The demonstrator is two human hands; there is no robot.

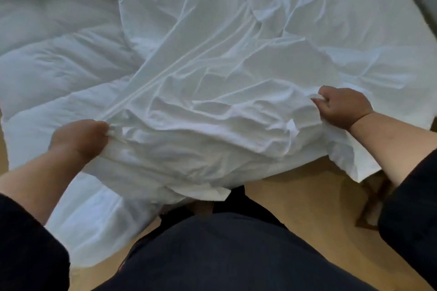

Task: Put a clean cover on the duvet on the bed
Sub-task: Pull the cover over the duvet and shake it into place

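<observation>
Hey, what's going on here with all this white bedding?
A person stands at the bed's edge, changing the duvet. The left hand and right hand each grip the bunched near edge of the thin white duvet cover. The puffy duvet lies uncovered beside it, partly hanging toward the wooden floor.

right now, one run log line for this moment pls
left hand grips duvet cover | right hand grips cover edge | duvet uncovered, left

We see a thin, creased white cloth cover (236, 54). The duvet (54, 38) looks puffy and soft. The floor (295, 201) looks like smooth wood.
</observation>
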